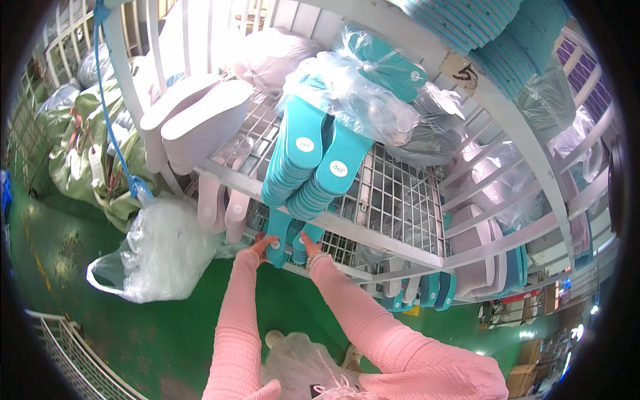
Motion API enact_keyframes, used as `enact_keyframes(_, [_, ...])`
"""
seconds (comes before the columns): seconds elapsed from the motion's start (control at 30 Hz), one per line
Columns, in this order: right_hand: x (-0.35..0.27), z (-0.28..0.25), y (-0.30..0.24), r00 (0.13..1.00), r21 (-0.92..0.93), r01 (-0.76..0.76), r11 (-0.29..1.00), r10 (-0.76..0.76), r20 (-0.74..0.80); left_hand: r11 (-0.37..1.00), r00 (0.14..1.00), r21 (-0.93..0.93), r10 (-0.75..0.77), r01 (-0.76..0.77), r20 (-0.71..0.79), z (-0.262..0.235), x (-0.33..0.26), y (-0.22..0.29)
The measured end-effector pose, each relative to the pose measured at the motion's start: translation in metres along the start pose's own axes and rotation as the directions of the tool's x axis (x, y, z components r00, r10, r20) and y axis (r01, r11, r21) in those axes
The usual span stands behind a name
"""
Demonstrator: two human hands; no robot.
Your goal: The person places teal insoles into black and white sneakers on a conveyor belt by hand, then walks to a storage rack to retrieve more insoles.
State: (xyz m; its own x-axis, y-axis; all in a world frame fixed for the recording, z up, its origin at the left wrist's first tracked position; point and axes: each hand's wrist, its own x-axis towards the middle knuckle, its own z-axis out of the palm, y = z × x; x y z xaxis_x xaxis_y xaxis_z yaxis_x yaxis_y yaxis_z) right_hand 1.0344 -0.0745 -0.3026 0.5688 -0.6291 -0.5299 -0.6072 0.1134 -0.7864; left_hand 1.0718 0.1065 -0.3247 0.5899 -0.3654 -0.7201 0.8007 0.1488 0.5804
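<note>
Both my arms, in pink sleeves, reach toward the lower level of a white metal rack. My left hand (261,247) grips the outer side of a teal insole stack (277,230), thumb on top. My right hand (312,251), with a beaded bracelet at the wrist, is closed on the neighbouring teal insole stack (298,253). The undersides of both stacks and most of my fingers are hidden. Directly above, two taller piles of teal insoles (293,170) with round white labels overhang the upper shelf's edge. Pale pink insoles (235,212) stand just left of my left hand.
Thick white insole stacks (205,130) and plastic-bagged insoles (353,100) fill the upper wire shelf (400,193). A clear plastic bag (167,250) hangs from a blue cord at left, near green sacks (83,157). More insoles (477,250) sit at right. Curved white bars frame the rack.
</note>
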Motion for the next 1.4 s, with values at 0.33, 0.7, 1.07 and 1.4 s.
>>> enact_keyframes(0.33, [-0.112,-0.099,-0.033,0.786,0.272,-0.487,0.83,0.281,0.55,0.993,0.998,-0.116,0.012,-0.02,-0.066,0.029,-0.131,-0.086])
enact_keyframes(0.7, [-0.324,-0.259,-0.1,0.453,0.313,-0.215,0.925,-0.189,0.871,0.99,0.955,-0.083,-0.085,0.113,0.286,0.029,-0.259,-0.181])
enact_keyframes(1.07, [-0.355,-0.332,-0.073,0.627,-0.107,0.27,0.957,-0.09,0.774,0.997,0.839,-0.005,0.065,-0.074,0.541,0.116,-0.346,-0.127])
enact_keyframes(1.4, [-0.352,-0.603,-0.3,0.195,-0.623,0.721,0.303,-0.952,-0.237,0.949,0.885,-0.223,0.293,-0.224,0.361,0.216,-0.382,-0.124])
